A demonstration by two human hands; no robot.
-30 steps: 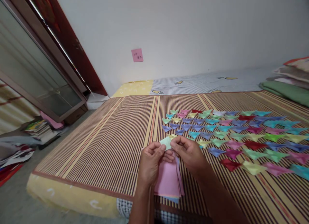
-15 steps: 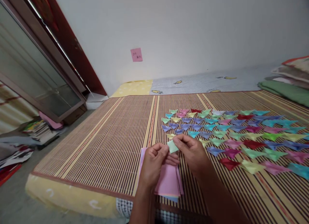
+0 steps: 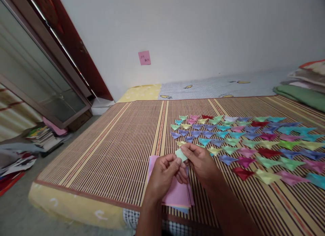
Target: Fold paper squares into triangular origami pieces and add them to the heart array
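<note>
Between my two hands is a small folded piece of light green paper (image 3: 181, 155). My left hand (image 3: 164, 173) pinches its lower left edge between thumb and fingers. The thumb and forefinger of my right hand (image 3: 201, 161) grip its upper right side. Below my hands lies a stack of coloured paper sheets (image 3: 175, 193), pink on top with blue and other colours showing at the edge; my left hand partly covers it. To the right, folded paper figures (image 3: 269, 152) in many colours stand in several rows.
A striped bamboo mat (image 3: 114, 144) covers the bed. Folded green cloth (image 3: 302, 95) and cushions are piled at the far right. A pink note (image 3: 144, 58) sticks to the wall. A glass-panelled door (image 3: 40, 66) and a stack of books (image 3: 40, 137) are at the left.
My hands have turned the green paper slightly, and my left fingers have shifted closer in around it. The rows of folded figures and the stack stay in place.
</note>
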